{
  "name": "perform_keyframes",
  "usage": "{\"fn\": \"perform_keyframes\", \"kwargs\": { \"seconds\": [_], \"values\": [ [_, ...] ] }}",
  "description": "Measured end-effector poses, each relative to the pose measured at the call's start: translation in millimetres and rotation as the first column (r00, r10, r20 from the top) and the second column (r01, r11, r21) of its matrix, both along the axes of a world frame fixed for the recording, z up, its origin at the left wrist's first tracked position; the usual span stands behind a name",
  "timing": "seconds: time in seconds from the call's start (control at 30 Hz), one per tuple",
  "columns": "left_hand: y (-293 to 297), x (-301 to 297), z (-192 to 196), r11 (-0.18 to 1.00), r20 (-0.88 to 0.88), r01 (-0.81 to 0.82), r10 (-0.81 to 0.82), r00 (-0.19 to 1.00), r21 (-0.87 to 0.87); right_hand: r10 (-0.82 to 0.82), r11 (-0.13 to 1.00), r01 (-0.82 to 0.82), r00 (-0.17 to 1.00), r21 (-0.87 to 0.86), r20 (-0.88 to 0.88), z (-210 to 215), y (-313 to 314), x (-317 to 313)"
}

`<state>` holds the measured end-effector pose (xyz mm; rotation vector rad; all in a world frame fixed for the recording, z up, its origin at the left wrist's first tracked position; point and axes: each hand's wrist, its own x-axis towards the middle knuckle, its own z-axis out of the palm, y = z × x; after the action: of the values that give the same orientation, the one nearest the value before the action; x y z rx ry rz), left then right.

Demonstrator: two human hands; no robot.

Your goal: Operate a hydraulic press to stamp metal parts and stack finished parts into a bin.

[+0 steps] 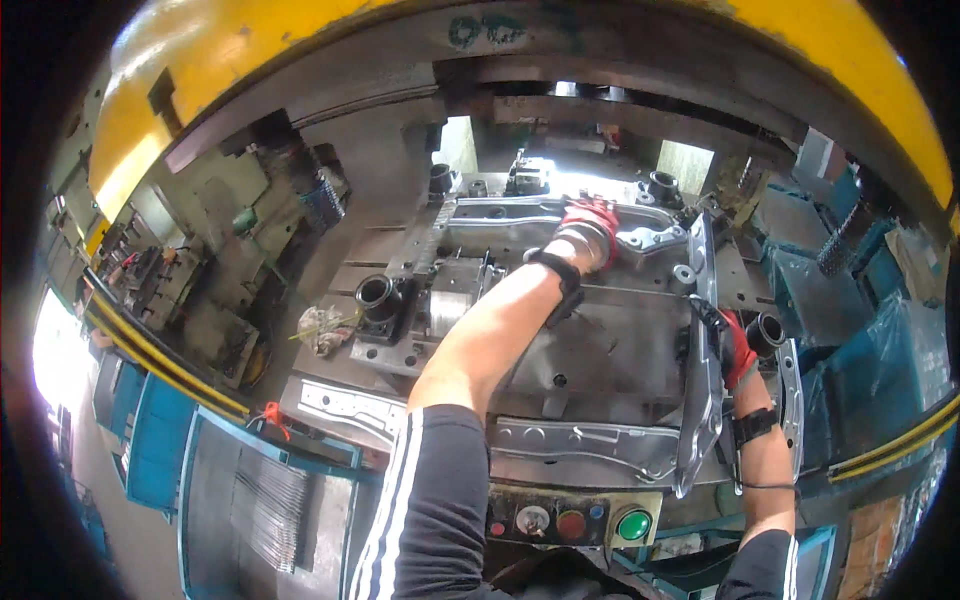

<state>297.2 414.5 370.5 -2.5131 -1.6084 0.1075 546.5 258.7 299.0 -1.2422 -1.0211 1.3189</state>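
Steel is filling nearly everything I am seeing from up here: a stamping die [560, 340] is lying open under the yellow press frame [200, 60], and two gloved hands are working over it. I am watching the left hand [590, 232] reaching far across the die, arm stretched out, its red-and-grey glove pressing down on a pressed sheet-metal part [520, 212] that is sitting at the back of the tool. That part is running left to right across the die, so its long axis is lying crosswise to the outstretched forearm, and the hand is resting at its right end. Those fingers are curling down onto the metal, but I cannot tell whether they are clamping it or only lying on it.

Closer in, the right hand [735, 350] is gripping a second long stamped strip [703, 370], fingers wrapped shut around its upper part. This strip is running near to far, roughly at right angles to the back part, with its lower end reaching down toward the front edge of the die, just above the control box [570, 520] with its red and green buttons. The right hand is clearly the nearer one to this strip; the left is well apart from it.

Black guide bushings [378, 295] are standing at the die's corners, a crumpled rag [322, 328] is lying beside the left one, and blue bins [160, 440] are sitting off to the left.
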Motion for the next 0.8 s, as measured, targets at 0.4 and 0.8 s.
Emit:
{"fn": "perform_keyframes", "kwargs": {
  "seconds": [0.4,0.8],
  "values": [
    [55,-13,10,0.996,0.003,0.013,-0.014,1.000,0.086,-0.012,0.999,0.008,0.991,-0.032,-0.137,5,-16,10],
    [-158,-95,34,0.892,0.028,-0.099,0.096,0.995,0.440,0.007,0.980,-0.076,0.938,-0.185,-0.346,-43,21,48]
  ]
}}
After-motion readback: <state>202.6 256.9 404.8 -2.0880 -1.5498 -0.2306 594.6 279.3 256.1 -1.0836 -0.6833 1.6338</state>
